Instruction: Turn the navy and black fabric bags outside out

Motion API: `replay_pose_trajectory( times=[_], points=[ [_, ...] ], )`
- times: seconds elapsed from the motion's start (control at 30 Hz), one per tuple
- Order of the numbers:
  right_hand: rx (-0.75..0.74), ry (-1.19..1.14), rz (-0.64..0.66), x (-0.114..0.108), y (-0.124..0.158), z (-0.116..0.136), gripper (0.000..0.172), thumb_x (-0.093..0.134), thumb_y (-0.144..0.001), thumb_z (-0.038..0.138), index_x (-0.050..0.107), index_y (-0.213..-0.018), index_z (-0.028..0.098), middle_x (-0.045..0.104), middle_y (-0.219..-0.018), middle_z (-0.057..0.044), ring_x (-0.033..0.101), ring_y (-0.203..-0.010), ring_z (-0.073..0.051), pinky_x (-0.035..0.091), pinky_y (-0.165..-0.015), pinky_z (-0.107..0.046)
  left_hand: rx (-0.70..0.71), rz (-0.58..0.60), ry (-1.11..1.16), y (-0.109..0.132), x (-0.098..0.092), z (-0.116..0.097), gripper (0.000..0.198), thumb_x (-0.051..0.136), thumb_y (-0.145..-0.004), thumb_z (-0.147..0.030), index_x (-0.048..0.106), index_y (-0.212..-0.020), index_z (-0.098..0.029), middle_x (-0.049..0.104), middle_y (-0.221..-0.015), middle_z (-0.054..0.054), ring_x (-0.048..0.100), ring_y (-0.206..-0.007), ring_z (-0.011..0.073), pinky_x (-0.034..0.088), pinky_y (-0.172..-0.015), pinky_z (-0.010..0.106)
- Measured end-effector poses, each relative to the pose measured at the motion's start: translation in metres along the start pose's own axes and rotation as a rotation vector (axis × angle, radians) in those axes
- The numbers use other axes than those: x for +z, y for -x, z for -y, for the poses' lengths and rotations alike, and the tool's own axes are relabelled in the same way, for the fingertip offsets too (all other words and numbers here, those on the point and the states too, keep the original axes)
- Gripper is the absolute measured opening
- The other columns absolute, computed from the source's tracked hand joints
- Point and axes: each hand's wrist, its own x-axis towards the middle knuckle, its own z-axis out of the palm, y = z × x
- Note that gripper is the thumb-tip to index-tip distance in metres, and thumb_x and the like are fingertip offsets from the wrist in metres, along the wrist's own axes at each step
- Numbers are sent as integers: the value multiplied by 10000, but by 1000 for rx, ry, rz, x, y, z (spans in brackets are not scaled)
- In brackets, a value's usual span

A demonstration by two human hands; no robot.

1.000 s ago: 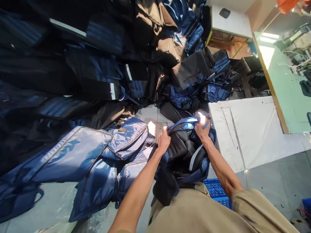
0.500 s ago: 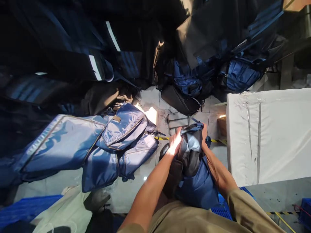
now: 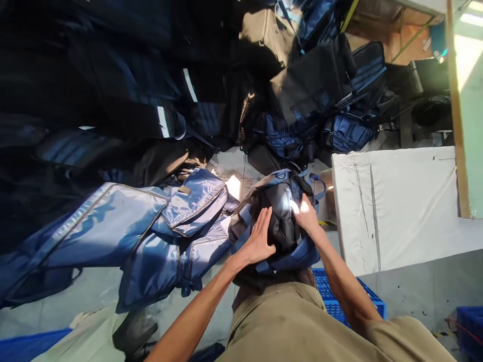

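Observation:
A dark bag with blue trim and straps point(image 3: 281, 221) rests at my lap, its black inner side facing up. My left hand point(image 3: 259, 239) lies on the bag's left part, fingers stretched out and pointing up. On the right part of the bag is my right hand point(image 3: 305, 213), its fingers apart and touching the black fabric near a bright patch of light. A blue strap loops out at the bag's upper right.
Shiny blue bags point(image 3: 109, 226) lie stacked on the left. Dark bags point(image 3: 313, 80) are piled across the top. At the right are a white-covered block point(image 3: 400, 206) and a blue crate point(image 3: 372, 299) below it.
Both hands have let go of the bag's top edge and come down onto it. The bag now lies spread wider, with its black inside showing. The view has shifted, showing more on the right.

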Motion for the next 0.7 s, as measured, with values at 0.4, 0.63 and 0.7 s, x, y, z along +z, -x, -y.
replay_pose_trajectory(
  times=[0.4, 0.63, 0.7],
  points=[
    [161, 276, -9, -37, 14, 35, 354, 436, -1170, 272, 701, -1349, 120, 798, -1240, -227, 807, -1142, -297, 543, -914, -335, -252, 56, -400, 9, -5, -6, 852, 565, -981, -72, 406, -1812, -166, 843, -1194, 188, 807, -1198, 348, 601, -1097, 454],
    [137, 306, -245, -5, 37, 6, 379, 363, -1188, 268, 683, -1349, 144, 763, -1220, -172, 740, -1056, -235, 479, -813, -285, -198, 5, -476, 56, -3, 6, 937, 547, -896, 33, 460, -1793, -226, 782, -1460, 158, 716, -1413, 303, 554, -1225, 415],
    [202, 301, -59, 14, 28, 3, 378, 371, -1180, 238, 669, -1396, 151, 770, -1232, -165, 754, -1036, -221, 480, -800, -272, -304, 141, -515, 40, 4, 9, 880, 538, -917, 30, 488, -1769, -186, 820, -1354, 182, 782, -1282, 315, 613, -1100, 413]
  ],
)
